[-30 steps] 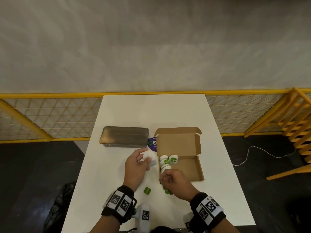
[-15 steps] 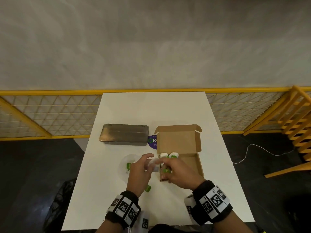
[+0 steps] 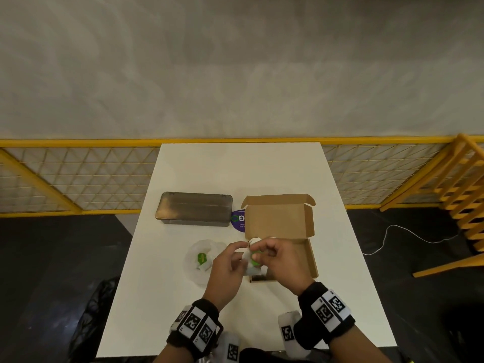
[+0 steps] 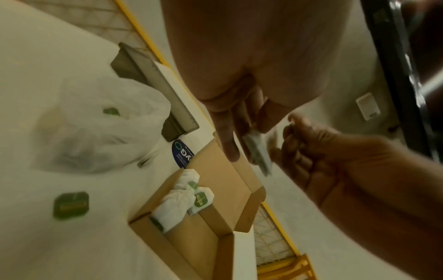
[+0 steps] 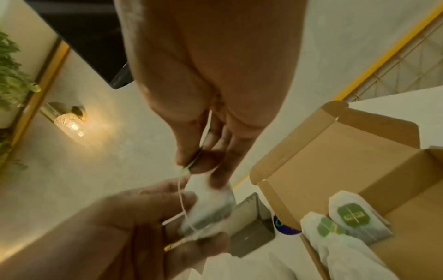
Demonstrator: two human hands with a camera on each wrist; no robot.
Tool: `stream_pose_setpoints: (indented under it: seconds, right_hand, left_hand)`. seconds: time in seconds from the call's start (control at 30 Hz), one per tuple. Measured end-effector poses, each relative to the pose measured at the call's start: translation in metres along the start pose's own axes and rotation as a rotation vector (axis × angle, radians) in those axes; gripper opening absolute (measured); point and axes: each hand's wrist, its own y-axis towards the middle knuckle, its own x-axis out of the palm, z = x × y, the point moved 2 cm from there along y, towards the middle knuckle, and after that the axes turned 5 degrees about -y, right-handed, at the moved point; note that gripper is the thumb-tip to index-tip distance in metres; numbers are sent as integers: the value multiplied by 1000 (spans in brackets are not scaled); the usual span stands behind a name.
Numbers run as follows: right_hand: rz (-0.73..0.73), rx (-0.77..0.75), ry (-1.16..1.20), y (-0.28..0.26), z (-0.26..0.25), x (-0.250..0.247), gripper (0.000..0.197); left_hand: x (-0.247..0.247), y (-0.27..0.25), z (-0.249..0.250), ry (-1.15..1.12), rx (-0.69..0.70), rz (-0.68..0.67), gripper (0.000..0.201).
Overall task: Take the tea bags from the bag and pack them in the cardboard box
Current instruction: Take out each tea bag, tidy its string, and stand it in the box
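Both hands meet over the left end of the open cardboard box (image 3: 309, 258). My left hand (image 3: 237, 251) grips a white tea bag (image 5: 210, 204) by its body. My right hand (image 3: 262, 254) pinches that bag's green tag (image 5: 191, 164) between thumb and forefinger, and the string runs down to the bag. Several packed tea bags (image 4: 184, 197) stand at the box's left end, also seen in the right wrist view (image 5: 347, 217). The clear plastic bag (image 3: 203, 260) lies left of the hands with a green-tagged tea bag inside.
A flat metal tin (image 3: 193, 212) lies behind the plastic bag. A purple round sticker (image 3: 238, 218) sits between the tin and the box lid (image 3: 279, 216). A loose green tag (image 4: 70, 205) lies on the white table (image 3: 235, 174). Yellow railing runs behind.
My right hand rose from the table's near side and joined my left hand over the box's left end. The plastic bag, hidden under my left hand before, now shows.
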Motion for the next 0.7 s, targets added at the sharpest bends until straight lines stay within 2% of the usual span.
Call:
stream_pose_setpoints:
  seconds: [0.1,0.23,0.47,0.6,0.7]
  right_hand:
    - [133,71,40,4,8,0,17]
    - [237,108,49,6,14,1,18]
    - [295,212,104,11,34,6,10]
    - [242,272,184,10,37,11,8]
    - [57,372,342,13,35,-3,18]
  left_hand:
    - [3,-2,4,-156,-87,-16,36]
    - [5,-1,5,-277,-147,45,35]
    - [13,-1,8,-380,-167,74,32]
    - [17,4,7,-380,-176,116,34]
    - [16,11,3,-305,-167,127,36]
